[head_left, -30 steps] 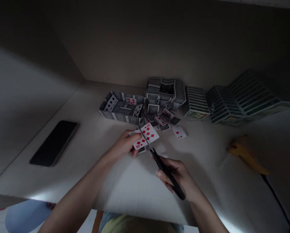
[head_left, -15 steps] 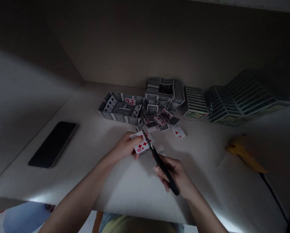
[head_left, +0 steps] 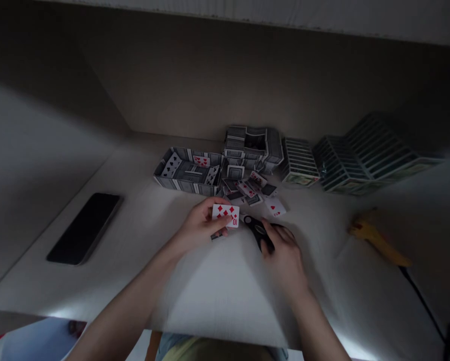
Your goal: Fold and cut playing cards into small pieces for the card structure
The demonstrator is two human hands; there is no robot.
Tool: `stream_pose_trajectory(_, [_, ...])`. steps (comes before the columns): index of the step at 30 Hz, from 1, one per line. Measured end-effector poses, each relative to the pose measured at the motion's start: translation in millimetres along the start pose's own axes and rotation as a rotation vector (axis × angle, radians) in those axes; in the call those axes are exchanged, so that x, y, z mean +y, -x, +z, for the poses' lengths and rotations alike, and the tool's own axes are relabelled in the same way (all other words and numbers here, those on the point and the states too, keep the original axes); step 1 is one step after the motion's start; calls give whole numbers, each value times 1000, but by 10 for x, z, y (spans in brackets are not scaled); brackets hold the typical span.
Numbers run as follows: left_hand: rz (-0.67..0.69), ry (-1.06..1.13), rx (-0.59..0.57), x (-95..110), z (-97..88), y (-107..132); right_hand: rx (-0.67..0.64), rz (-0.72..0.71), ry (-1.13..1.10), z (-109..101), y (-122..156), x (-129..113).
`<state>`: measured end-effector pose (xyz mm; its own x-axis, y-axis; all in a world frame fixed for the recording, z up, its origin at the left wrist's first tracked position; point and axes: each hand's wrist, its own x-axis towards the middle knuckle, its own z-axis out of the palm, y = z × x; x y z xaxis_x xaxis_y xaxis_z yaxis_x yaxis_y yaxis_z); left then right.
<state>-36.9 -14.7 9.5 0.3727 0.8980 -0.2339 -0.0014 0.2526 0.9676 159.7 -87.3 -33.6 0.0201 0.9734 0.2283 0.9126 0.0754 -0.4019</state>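
Note:
Between thumb and fingers, my left hand (head_left: 202, 223) grips a playing card (head_left: 225, 211), a ten of diamonds, face up. A dark scrap (head_left: 217, 236) shows just below those fingers. My right hand (head_left: 285, 250) is closed round the black handles of a pair of scissors (head_left: 255, 228). The scissors lie close by the card's right edge; most of their blades cannot be seen. Just beyond both hands is a loose pile of cut card pieces (head_left: 246, 188), with a two of hearts (head_left: 275, 206) at its right side.
Behind the pile stand an open box made of cards (head_left: 189, 188) and a car-like card model (head_left: 253, 145). Striped card stacks (head_left: 302, 160) extend rightward. A phone (head_left: 85, 228) lies left; a yellow glue gun (head_left: 379, 243) with a cord lies right. A shelf edge (head_left: 225, 17) hangs overhead.
The card has been turned from slanted to nearly level. The scissors have come off its face to its right side, and my right hand has rolled over, back upward.

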Motion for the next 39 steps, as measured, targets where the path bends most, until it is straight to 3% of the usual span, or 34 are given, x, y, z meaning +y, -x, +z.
stream_pose_trajectory(7, [15,-63,58,-146,-6,-60,8,-11,16,-7,-33,49])
stream_pose_trajectory(14, [-31,-69,37,-119,38,-51,157,69,-27,-6,-47,30])
stream_pose_trajectory(19, [-6,-99,-3,-123,64,-13,166,78,-315,-102,-167,-99])
stream_pose_trajectory(23, [56,-247,-16,-160,79,2,-28,133,-643,-116,-335,-316])
stream_pose_trajectory(27, [128,-391,-38,-170,45,-8,-241,184,-788,-27,-453,-432])
stream_pose_trajectory(34, [69,-473,-285,-137,-102,-36,-321,205,-913,107,-374,-359])
stream_pose_trajectory(39, [42,-468,-296,-124,-151,-76,-333,218,-942,124,-359,-324])
